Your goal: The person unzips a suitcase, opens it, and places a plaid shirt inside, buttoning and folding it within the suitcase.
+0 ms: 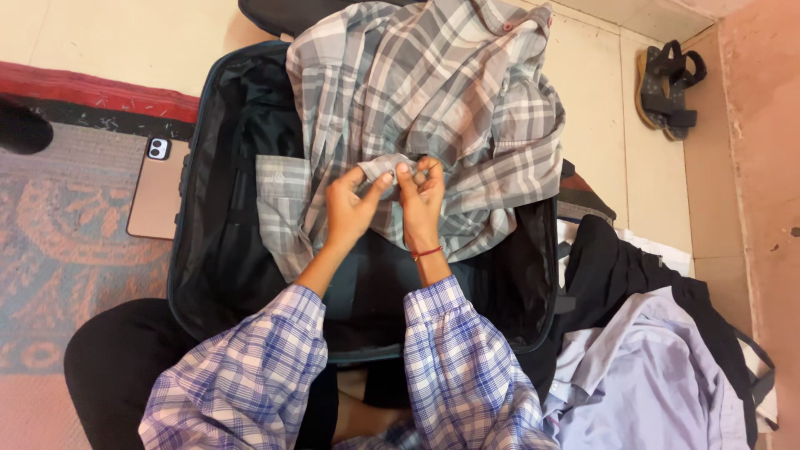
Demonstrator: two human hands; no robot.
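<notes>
the grey and white plaid shirt [433, 100] lay spread and rumpled across the open dark suitcase [221, 250], most of it bunched toward the far end and spilling over the rim, so it looked not yet folded flat or tucked in. both hands met at the middle of the cloth: the left hand [348, 208] pinched a small fold of the fabric between thumb and fingers, and the right hand [422, 200], with a thin red thread at the wrist, pinched the same bit just beside it, fingertips almost touching. whether they worked a button or only a hem could not be told. judging from this, the shirt was being readied while the case under it held little else that showed; its dark lining lay bare near the person. a heap of other clothes [650, 367], pale lilac and black, sat outside the case on the right and seemed still waiting. the shirt's weave looked soft, thin and creased, with a patch pocket showing at the left. the suitcase was a soft-sided rectangle with rounded corners and a smooth lining. a flat rose-coloured phone [157, 187] lay on a patterned rug [58, 250] at the left, and dark strapped sandals [667, 83] stood on the pale tiled floor [600, 125].
</notes>
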